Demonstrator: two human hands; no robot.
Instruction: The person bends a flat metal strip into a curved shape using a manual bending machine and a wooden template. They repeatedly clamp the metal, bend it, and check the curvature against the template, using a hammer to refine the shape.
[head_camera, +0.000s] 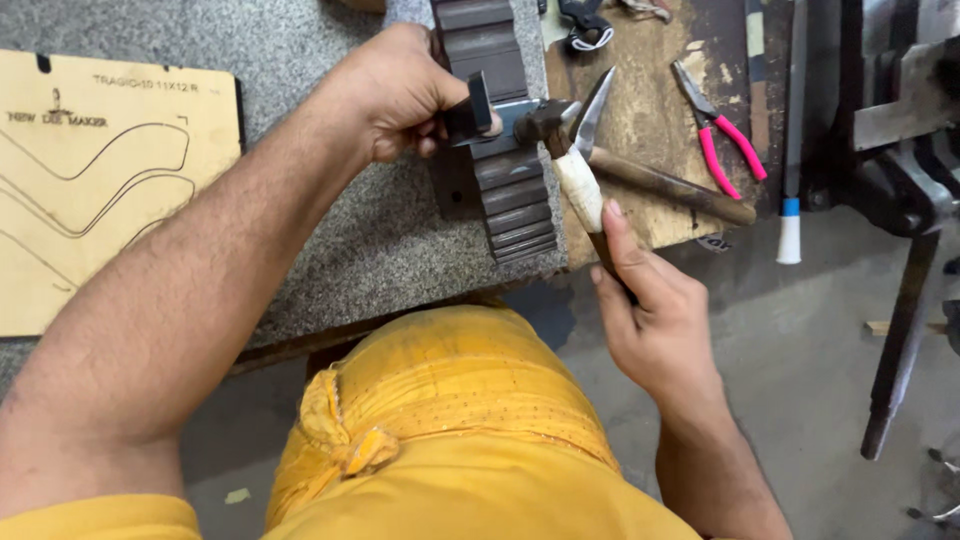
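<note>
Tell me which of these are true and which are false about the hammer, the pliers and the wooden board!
1. The right hand holds a hammer. True.
2. The left hand is empty. False: it pinches a small dark tool against a metal strip on the ridged block.
3. The pliers have pink handles. True.
4. The pliers lie on the wooden board. False: they lie on the brown bench top, far to the right of that board.
5. The hammer head is near the metal strip. True.
</note>
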